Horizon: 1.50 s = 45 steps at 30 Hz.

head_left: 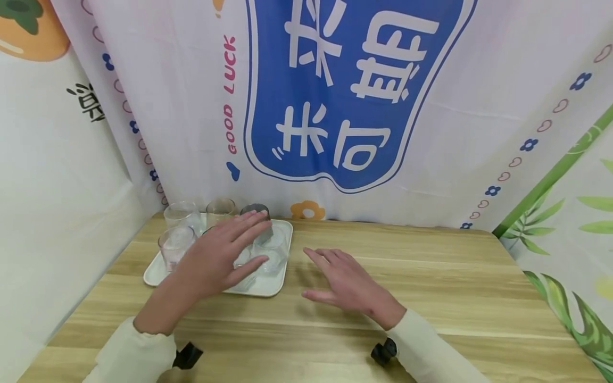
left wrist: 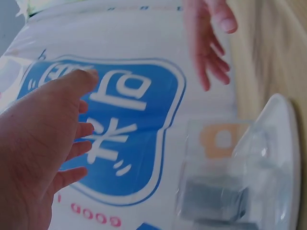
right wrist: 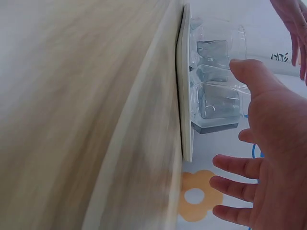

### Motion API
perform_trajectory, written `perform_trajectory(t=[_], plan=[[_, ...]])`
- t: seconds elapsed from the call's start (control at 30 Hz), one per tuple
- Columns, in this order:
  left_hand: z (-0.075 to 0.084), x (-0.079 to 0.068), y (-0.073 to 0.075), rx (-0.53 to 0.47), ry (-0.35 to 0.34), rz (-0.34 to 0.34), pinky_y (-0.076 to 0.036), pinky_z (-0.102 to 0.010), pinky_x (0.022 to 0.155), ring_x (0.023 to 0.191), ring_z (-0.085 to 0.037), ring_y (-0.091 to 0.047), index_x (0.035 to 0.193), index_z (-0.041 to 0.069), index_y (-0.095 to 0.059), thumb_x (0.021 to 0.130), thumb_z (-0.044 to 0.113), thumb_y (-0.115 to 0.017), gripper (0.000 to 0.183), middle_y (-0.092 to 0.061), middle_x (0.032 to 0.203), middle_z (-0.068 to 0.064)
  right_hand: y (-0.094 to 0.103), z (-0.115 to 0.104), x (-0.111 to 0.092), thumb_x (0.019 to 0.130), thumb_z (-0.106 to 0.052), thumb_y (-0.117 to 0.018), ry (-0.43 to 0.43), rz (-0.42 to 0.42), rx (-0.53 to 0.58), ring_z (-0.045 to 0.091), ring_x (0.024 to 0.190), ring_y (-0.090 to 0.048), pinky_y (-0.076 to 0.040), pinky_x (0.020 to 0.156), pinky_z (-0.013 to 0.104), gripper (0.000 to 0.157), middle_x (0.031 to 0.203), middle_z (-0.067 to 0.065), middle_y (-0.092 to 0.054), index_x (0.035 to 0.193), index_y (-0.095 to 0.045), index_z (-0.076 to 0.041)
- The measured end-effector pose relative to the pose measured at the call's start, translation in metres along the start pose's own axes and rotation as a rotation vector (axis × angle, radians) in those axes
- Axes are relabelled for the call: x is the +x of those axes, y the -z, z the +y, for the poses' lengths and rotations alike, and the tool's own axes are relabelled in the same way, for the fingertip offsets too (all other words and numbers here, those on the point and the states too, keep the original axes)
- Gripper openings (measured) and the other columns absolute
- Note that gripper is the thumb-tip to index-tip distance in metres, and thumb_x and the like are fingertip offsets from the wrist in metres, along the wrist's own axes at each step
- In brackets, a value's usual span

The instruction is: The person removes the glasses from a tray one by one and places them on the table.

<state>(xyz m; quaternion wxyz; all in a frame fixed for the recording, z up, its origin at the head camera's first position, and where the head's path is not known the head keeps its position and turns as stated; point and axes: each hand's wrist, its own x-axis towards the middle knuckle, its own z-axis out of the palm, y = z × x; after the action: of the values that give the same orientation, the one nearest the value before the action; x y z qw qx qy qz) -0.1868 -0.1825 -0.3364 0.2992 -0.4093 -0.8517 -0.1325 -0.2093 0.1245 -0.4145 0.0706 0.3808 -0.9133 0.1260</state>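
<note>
Several glass cups stand on a white tray (head_left: 261, 290) at the left of the table: a clear glass (head_left: 184, 213) at the back left, an amber glass (head_left: 220, 207), a dark grey glass (head_left: 258, 210) and a pinkish clear glass (head_left: 174, 244) at the front left. Above the tray my left hand (head_left: 215, 260) hovers with fingers extended, hiding some of the glasses. To the right of the tray, apart from it, my right hand (head_left: 347, 284) is held over the table, fingers extended and thumb spread. In the right wrist view, clear glasses (right wrist: 218, 100) stand beyond the thumb. Neither hand holds anything.
A wooden table (head_left: 431, 298) extends to the right and front. Behind it hangs a white printed cloth (head_left: 191, 106) with a blue sign pattern. More patterned cloth (head_left: 574, 223) borders the right side. Black straps (head_left: 383, 352) sit at both wrists.
</note>
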Motion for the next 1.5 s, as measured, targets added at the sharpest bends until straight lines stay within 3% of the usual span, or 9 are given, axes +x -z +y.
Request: perform_trajectory(t=[0.13, 0.27, 0.5, 0.73, 0.9, 1.07, 1.27, 1.37, 1.5], plan=[[-0.012, -0.003, 0.011, 0.044, 0.006, 0.081, -0.052, -0.057, 0.097, 0.122, -0.037, -0.061, 0.136, 0.001, -0.062, 0.107, 0.055, -0.041, 0.065, -0.062, 0.137, -0.017, -0.007, -0.002, 0.012, 0.096, -0.065, -0.059, -0.03, -0.005, 0.037, 0.031, 0.135, -0.048, -0.04, 0.112, 0.049, 0.087, 0.15, 0.013, -0.05, 0.16, -0.035, -0.012], [-0.025, -0.013, 0.02, 0.088, 0.079, 0.117, -0.054, -0.058, 0.092, 0.115, -0.038, -0.063, 0.134, 0.002, -0.063, 0.106, 0.055, -0.044, 0.063, -0.065, 0.13, -0.016, -0.011, -0.003, 0.022, 0.097, -0.066, -0.056, -0.049, -0.024, 0.057, 0.031, 0.136, -0.047, -0.04, 0.112, 0.048, 0.086, 0.151, 0.014, -0.048, 0.159, -0.036, -0.01], [-0.052, -0.037, 0.032, 0.08, 0.324, 0.111, -0.052, -0.061, 0.09, 0.119, -0.041, -0.06, 0.133, 0.006, -0.063, 0.093, 0.027, -0.073, 0.046, -0.063, 0.132, -0.017, -0.018, -0.006, 0.033, 0.096, -0.058, -0.065, -0.093, -0.041, 0.114, 0.033, 0.138, -0.045, -0.038, 0.114, 0.048, 0.082, 0.151, 0.016, -0.047, 0.157, -0.04, -0.008], [-0.087, -0.061, 0.038, -0.035, 0.607, 0.11, -0.047, -0.063, 0.089, 0.116, -0.045, -0.057, 0.133, 0.001, -0.061, 0.101, 0.018, -0.064, 0.037, -0.061, 0.128, -0.023, -0.025, -0.003, 0.045, 0.095, -0.052, -0.07, -0.133, -0.007, 0.2, 0.032, 0.136, -0.047, -0.04, 0.113, 0.048, 0.078, 0.149, 0.014, -0.051, 0.153, -0.045, -0.006], [-0.113, -0.082, 0.033, -0.023, 0.781, 0.051, -0.047, -0.062, 0.084, 0.108, -0.046, -0.059, 0.138, -0.002, -0.056, 0.105, 0.023, -0.054, 0.041, -0.06, 0.124, -0.026, -0.029, 0.0, 0.054, 0.095, -0.052, -0.07, -0.143, -0.017, 0.228, 0.03, 0.134, -0.048, -0.04, 0.112, 0.046, 0.076, 0.147, 0.013, -0.052, 0.152, -0.047, -0.006], [-0.138, -0.111, 0.025, -0.035, 0.876, 0.039, -0.048, -0.057, 0.075, 0.098, -0.042, -0.061, 0.135, -0.003, -0.057, 0.105, 0.022, -0.048, 0.04, -0.061, 0.117, -0.024, -0.032, 0.0, 0.06, 0.094, -0.055, -0.07, -0.141, -0.052, 0.238, 0.028, 0.134, -0.047, -0.038, 0.114, 0.044, 0.078, 0.147, 0.012, -0.052, 0.152, -0.047, -0.007], [-0.157, -0.138, 0.016, -0.029, 0.995, -0.099, -0.049, -0.057, 0.071, 0.098, -0.046, -0.06, 0.136, -0.008, -0.052, 0.103, 0.028, -0.05, 0.049, -0.063, 0.115, -0.029, -0.037, -0.001, 0.066, 0.093, -0.058, -0.07, -0.159, -0.063, 0.234, 0.028, 0.135, -0.047, -0.034, 0.117, 0.045, 0.083, 0.146, 0.013, -0.052, 0.153, -0.045, -0.007], [-0.161, -0.147, 0.011, -0.038, 1.026, -0.175, -0.049, -0.058, 0.072, 0.098, -0.047, -0.061, 0.134, -0.009, -0.052, 0.103, 0.033, -0.052, 0.052, -0.066, 0.11, -0.027, -0.04, -0.002, 0.068, 0.092, -0.059, -0.07, -0.169, -0.076, 0.228, 0.029, 0.135, -0.046, -0.035, 0.116, 0.046, 0.084, 0.147, 0.013, -0.051, 0.154, -0.045, -0.007], [-0.164, -0.156, 0.006, -0.038, 0.996, -0.227, -0.05, -0.055, 0.071, 0.091, -0.044, -0.064, 0.12, -0.008, -0.062, 0.104, 0.036, -0.053, 0.047, -0.068, 0.097, -0.02, -0.042, -0.003, 0.069, 0.092, -0.058, -0.071, -0.187, -0.098, 0.207, 0.028, 0.133, -0.046, -0.04, 0.112, 0.044, 0.082, 0.146, 0.012, -0.052, 0.152, -0.046, -0.008]])
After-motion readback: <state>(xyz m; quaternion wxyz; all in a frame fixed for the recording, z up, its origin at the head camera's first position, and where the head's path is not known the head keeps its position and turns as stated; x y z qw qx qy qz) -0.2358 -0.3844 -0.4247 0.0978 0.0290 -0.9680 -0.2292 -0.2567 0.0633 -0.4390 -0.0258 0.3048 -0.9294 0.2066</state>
